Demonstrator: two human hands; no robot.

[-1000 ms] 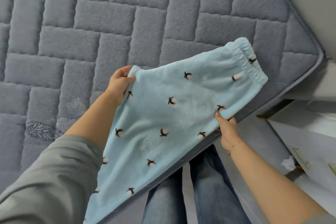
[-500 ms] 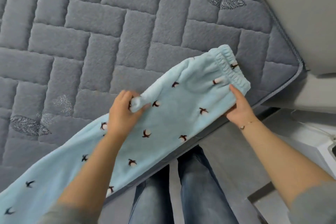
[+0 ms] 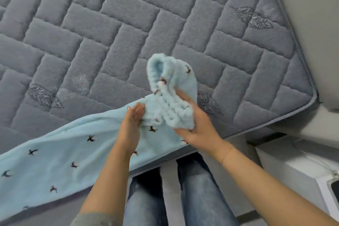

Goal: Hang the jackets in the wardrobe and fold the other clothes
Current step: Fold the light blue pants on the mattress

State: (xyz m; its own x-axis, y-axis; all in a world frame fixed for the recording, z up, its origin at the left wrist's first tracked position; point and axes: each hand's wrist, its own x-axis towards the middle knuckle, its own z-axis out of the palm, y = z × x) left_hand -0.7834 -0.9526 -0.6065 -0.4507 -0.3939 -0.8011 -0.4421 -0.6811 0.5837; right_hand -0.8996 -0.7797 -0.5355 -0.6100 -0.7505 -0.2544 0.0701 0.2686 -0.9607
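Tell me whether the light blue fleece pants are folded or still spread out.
Partly folded: the left hand and right hand bunch the waistband end of the pants; the legs lie spread across the mattress.

Both forearms are bare from elbow to wrist. On the left arm, a grey-green sleeve (image 3: 91,219) sits pushed up at the bottom edge, soft knit by the look of it. The left hand (image 3: 131,121) wears nothing I can see. On the right wrist, a thin chain bracelet (image 3: 226,154), gold-toned perhaps, though it's too fine to be sure. The right hand (image 3: 197,126) shows no rings from this angle. Below, two legs in blue jeans (image 3: 200,189), washed and faded down the fronts, darker along the inner seams.
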